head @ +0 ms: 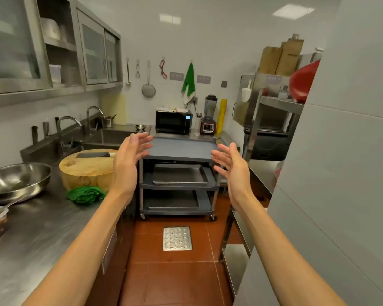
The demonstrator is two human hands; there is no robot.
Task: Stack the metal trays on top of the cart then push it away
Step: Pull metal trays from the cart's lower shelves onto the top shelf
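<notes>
We hold both hands up in front of us, palms turned toward each other, fingers spread and loose, grasping nothing. Our left hand (131,157) is raised a little higher than our right hand (230,164), and between them, farther down the aisle, stands the grey cart (179,149) with three shelves on small wheels. Neither hand touches it; in the view our left fingers (143,138) overlap the near left corner of its top shelf and our right fingers (217,154) overlap the near right edge, but the cart sits well beyond them.

The top shelf is bare. One metal tray (179,175) lies flat on the middle shelf, pushed toward the left so a strip of shelf shows on its right. A second tray (171,200) lies flat on the bottom shelf, darker in the shadow there.

The cart stands on a red tile floor (170,281), with a square perforated drain cover (177,238) set into the tiles just in front of it. Along our left runs a steel counter (42,228) carrying a large metal bowl (16,180), a thick round wooden chopping block (86,167) with a cleaver (95,154) on it, and a crumpled green cloth (85,194) just beside the block. Behind these is a sink (113,135) with taps, and glass-fronted steel cabinets (53,45) hang above. Past the cart a black microwave (173,121) and a blender (209,114) stand on the back counter, with ladles, a strainer and a green towel (188,81) hanging on the white wall. To our right is a steel rack (272,115).
</notes>
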